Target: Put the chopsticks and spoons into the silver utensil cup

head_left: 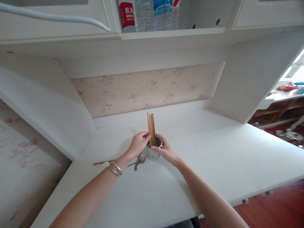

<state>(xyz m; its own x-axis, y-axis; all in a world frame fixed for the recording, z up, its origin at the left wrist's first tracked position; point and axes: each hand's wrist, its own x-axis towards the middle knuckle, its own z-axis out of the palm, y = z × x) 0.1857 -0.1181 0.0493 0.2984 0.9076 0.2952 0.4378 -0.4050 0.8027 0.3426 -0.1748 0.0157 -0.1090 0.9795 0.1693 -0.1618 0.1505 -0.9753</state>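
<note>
A bundle of several wooden chopsticks [151, 125] stands upright in a small perforated metal holder [154, 153] on the white desk [213, 158]. My left hand [138, 143] is closed round the chopsticks just above the holder's rim. My right hand [167, 151] grips the holder's right side. A metal spoon [140, 161] and other metal cutlery lie on the desk under my left wrist, which wears silver bangles. One more chopstick [101, 163] lies flat to the left.
A floral back panel [147, 90] closes the desk alcove, with white side walls left and right. Water bottles [147, 14] stand on the shelf above. A white cable [54, 17] crosses the upper left cabinet. The desk's front edge drops to a red wooden floor [280, 205].
</note>
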